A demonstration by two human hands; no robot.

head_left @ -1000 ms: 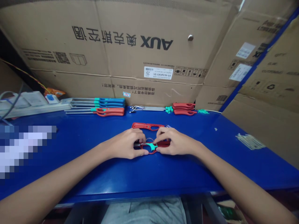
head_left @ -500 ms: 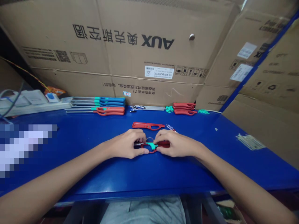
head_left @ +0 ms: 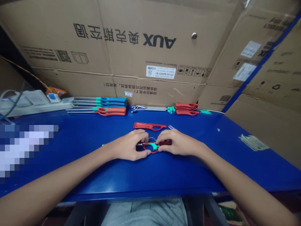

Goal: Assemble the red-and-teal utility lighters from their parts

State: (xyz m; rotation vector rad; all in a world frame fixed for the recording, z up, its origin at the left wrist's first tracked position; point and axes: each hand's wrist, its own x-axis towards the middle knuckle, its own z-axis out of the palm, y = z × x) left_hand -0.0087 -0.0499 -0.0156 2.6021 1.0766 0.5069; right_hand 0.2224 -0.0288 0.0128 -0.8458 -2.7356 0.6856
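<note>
Both hands meet over a red lighter half-shell (head_left: 152, 152) on the blue table. My left hand (head_left: 133, 145) grips its barrel end, with finger and thumb on either side. On the handle side, my right hand (head_left: 175, 142) has its fingertips closed at the shell and beside the green trigger (head_left: 154, 146), which sits in the shell's loop. A thin wire arcs above the loop between the hands. Just beyond lies another red half-shell (head_left: 150, 126), with a small clear-and-white part (head_left: 171, 127) near its tip, partly behind my right hand.
At the back left lie stacked blue and red lighters (head_left: 111, 106). Metal rods with wires (head_left: 152, 108), green pieces (head_left: 171, 109), red shells (head_left: 186, 109) and green triggers (head_left: 205, 112) line the cardboard (head_left: 127, 72). Pale sticks (head_left: 253, 142) lie right; a power strip (head_left: 47, 106) left.
Both hands stay at the red half-shell with only slight finger shifts. The green trigger appears turned slightly in the loop. The view has shifted a little.
</note>
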